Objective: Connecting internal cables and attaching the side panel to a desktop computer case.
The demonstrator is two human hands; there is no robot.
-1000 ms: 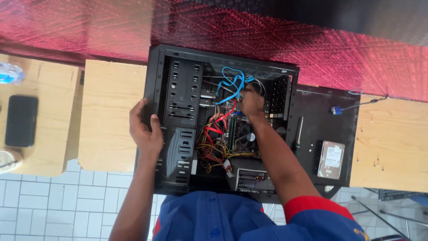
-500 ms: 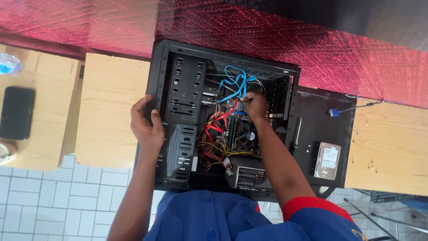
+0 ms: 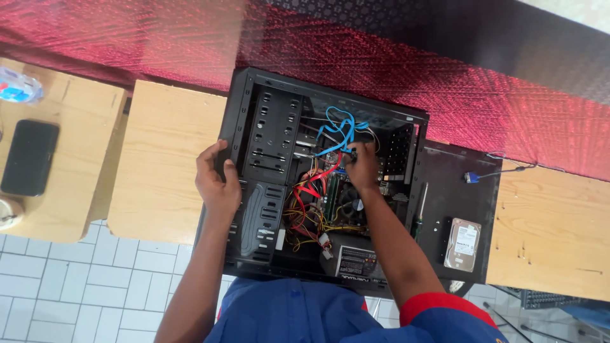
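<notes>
Left hand (image 3: 218,180) clasped on the open computer case (image 3: 267,127) edge, right hand (image 3: 363,166) inside, grip pinching cables (image 3: 340,130).

The computer case (image 3: 264,136) was matt black sheet metal, perforated in places. Its cables (image 3: 337,127) wore glossy blue, red and yellow plastic. The hard drive (image 3: 463,244) showed bright bare metal under a paper label. The table (image 3: 165,159) was pale, smooth wood; the backdrop cloth (image 3: 476,95) looked coarse-woven red.
</notes>
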